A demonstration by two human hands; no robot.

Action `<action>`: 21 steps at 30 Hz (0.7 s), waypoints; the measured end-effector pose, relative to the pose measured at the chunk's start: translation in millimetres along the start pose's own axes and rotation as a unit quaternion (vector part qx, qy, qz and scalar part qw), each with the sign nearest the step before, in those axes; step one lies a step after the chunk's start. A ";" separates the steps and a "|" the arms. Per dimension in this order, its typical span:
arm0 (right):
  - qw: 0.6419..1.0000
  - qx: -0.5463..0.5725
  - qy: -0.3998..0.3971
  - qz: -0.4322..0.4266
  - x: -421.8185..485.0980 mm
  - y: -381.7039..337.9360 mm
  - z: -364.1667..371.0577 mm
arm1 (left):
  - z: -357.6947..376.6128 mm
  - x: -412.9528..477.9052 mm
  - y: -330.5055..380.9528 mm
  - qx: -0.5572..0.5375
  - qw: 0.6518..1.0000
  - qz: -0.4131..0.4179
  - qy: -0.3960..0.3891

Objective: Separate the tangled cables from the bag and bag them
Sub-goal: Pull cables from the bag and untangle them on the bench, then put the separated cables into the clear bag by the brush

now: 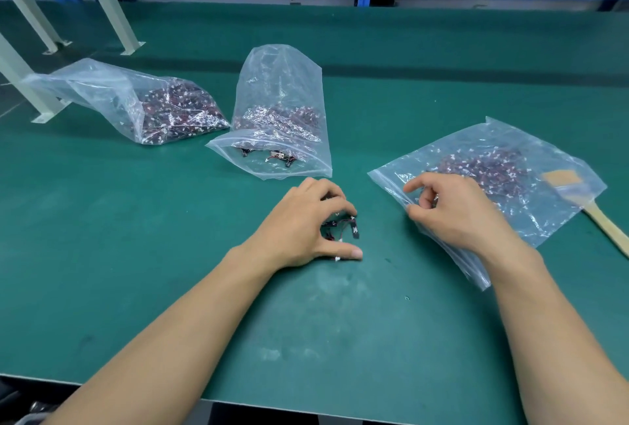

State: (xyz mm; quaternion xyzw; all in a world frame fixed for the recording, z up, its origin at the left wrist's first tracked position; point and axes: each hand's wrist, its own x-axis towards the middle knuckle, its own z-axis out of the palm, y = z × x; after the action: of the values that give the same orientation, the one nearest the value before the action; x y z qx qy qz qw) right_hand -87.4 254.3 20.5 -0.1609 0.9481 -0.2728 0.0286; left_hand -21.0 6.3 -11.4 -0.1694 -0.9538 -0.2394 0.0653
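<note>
Left hand (299, 223) curls round a small cable clump (342, 229) on the worktop (153, 220), right hand (456, 211) pinches the bag (531, 152) edge beside it — light, limp wires likely to snag, best drawn out singly by a connector.

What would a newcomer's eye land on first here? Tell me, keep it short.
First, the two bare hands at centre on the green mat: the left hand curls round a small cable tangle, while the right hand grips the mouth of the flat bag on the right. Behind them a slumped bag at far left and an upright bag in the middle, both stuffed with red-and-black cables, stand out.
</note>
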 end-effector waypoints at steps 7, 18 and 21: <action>0.999 0.028 0.037 -0.014 2.7 0.5 3.4 | -6.5 3.5 -5.7 -0.158 0.983 -0.017 0.092; 0.997 0.029 0.078 -0.008 0.2 -2.4 -0.8 | -12.1 -10.0 -8.7 0.114 0.991 -0.063 -0.029; 0.998 -0.005 0.062 0.012 -2.3 -1.8 -1.8 | -6.5 -4.0 -2.8 0.177 0.984 -0.012 -0.033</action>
State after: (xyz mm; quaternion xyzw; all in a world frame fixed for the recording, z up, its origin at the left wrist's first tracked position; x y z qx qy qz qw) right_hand -85.0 254.5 22.9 -0.1330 0.9511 -0.2775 -0.0275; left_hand -18.0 -0.3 -7.7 -0.1512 -0.9848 -0.0619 0.0596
